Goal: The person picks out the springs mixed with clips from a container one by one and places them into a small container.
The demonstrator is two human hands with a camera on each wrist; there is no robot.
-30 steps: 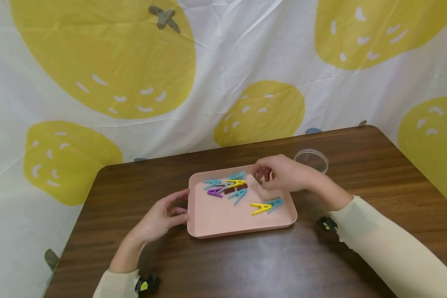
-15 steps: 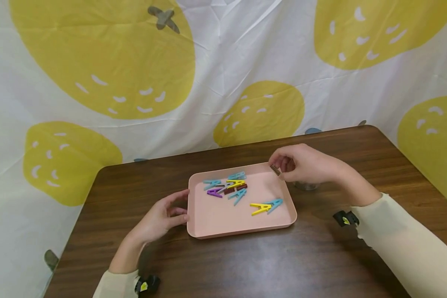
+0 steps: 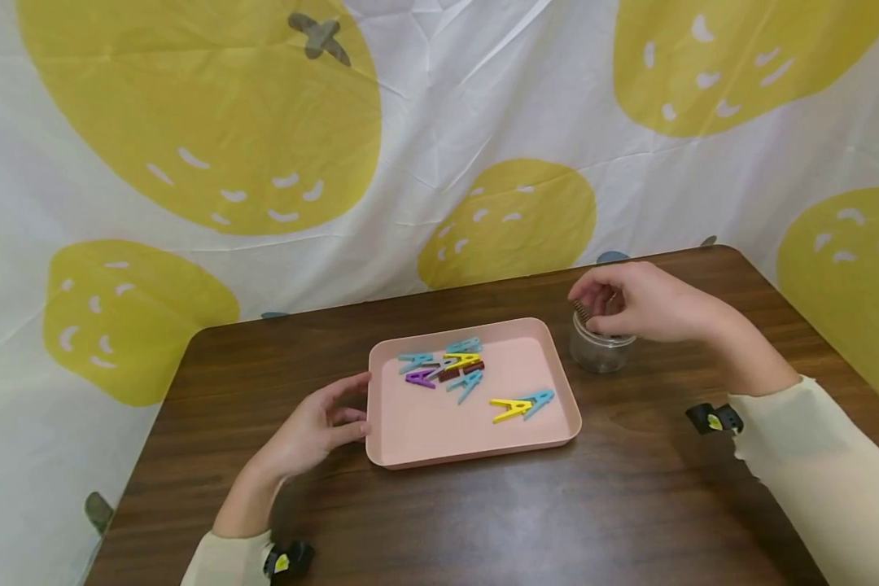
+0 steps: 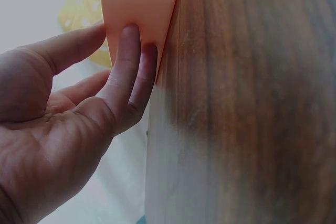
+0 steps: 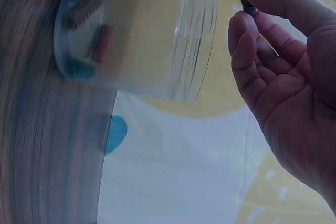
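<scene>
My right hand [image 3: 633, 305] hovers over a small clear jar [image 3: 599, 350] and pinches a small dark coiled spring [image 3: 581, 311] between thumb and forefinger. In the right wrist view the spring [image 5: 248, 4] sits at my fingertips just outside the jar [image 5: 142, 35] mouth; a few small springs lie at the jar's bottom. My left hand [image 3: 322, 423] rests against the left edge of a pink tray [image 3: 425, 439], with straight fingers [image 4: 128, 72] touching its rim [image 4: 139, 3]. Several coloured clothespins [image 3: 469, 378] and a brown spring [image 3: 461, 372] lie in the tray.
The brown wooden table [image 3: 483, 513] stands against a white cloth with yellow fruit shapes [image 3: 205, 106]. Wrist cameras [image 3: 714, 418] show at both sleeves. The table's rounded far-right corner lies just behind the jar.
My right hand has lifted the dark spring off the tray's far side and carried it right to above the jar. The left hand and the tray have stayed put.
</scene>
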